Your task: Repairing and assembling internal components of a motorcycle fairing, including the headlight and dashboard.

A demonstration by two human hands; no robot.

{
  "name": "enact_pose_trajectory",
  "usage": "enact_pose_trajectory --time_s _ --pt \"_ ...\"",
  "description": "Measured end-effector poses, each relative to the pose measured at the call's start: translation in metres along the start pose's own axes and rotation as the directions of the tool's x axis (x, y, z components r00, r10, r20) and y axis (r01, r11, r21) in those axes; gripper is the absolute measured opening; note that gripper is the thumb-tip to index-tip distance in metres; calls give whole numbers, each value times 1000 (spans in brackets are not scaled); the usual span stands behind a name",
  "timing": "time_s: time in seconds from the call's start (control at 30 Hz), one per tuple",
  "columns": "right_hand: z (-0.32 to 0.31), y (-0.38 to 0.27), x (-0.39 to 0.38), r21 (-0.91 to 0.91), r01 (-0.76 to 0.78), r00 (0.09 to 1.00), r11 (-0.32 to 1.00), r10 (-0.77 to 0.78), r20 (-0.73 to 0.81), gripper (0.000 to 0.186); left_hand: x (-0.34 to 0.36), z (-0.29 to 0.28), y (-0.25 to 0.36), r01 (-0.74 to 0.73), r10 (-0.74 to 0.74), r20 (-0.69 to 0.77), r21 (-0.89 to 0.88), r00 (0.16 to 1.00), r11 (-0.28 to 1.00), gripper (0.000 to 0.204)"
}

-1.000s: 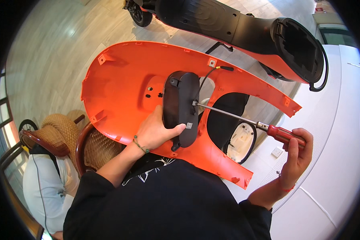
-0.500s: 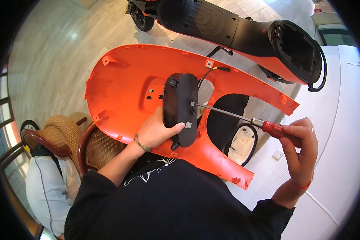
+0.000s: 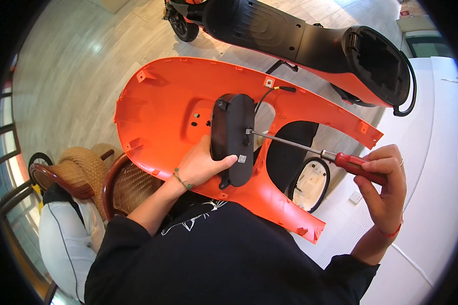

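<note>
Across my lap lies a large orange scooter body panel [image 3: 163, 122], its hollow inner side facing up. My left hand [image 3: 208, 161] grips a black oval housing [image 3: 234, 137] above the panel, thumb on top near a small pale label, other fingers hidden beneath. A short black cable [image 3: 263, 99] with a yellow band runs from behind the housing to a plug near the panel's far edge. In my right hand [image 3: 384, 178] is a screwdriver [image 3: 348, 162] with a red handle, held by thumb and fingers. Its long shaft reaches left, the tip at a small metal clip on the housing's right edge.
An orange and black scooter [image 3: 290, 46] stands on the wooden floor beyond the panel. A black seat with a pale underside [image 3: 310, 184] lies past the panel's cutout. Wicker chairs [image 3: 135, 185] are at left, beside a person in light clothing [image 3: 66, 244]. A white wall [image 3: 417, 152] rises at right.
The panel, housing and both hands appear shifted slightly right in the view. My right hand has tilted a little on the screwdriver handle; the tip stays at the clip.
</note>
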State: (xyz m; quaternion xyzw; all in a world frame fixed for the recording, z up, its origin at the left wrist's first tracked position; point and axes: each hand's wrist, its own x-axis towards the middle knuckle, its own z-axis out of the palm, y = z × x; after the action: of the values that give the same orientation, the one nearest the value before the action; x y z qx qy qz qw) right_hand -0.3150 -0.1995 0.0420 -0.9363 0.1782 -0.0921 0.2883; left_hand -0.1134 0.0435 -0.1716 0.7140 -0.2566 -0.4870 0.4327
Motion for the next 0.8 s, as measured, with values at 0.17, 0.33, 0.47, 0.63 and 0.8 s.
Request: enact_pose_trajectory --time_s 0.17,0.33,0.47,0.63,0.8 --pt "2 3 -5 -54 -384 921 922 378 -89 17 0 -1 24 73 -77 56 64 995 995 72" --pt "3 3 -7 8 -207 977 978 207 -47 20 2 2 11 15 -17 22 94 1000 995 70" --pt "0 3 -6 26 39 999 999 -40 30 34 2 -2 20 126 -147 64 257 987 958 70" --pt "7 -6 -7 69 -310 941 948 316 -117 27 1 -5 18 128 -159 122 232 980 964 69" --pt "7 -10 -11 8 -211 969 977 210 -130 19 1 0 16 59 -88 124 224 988 973 66"
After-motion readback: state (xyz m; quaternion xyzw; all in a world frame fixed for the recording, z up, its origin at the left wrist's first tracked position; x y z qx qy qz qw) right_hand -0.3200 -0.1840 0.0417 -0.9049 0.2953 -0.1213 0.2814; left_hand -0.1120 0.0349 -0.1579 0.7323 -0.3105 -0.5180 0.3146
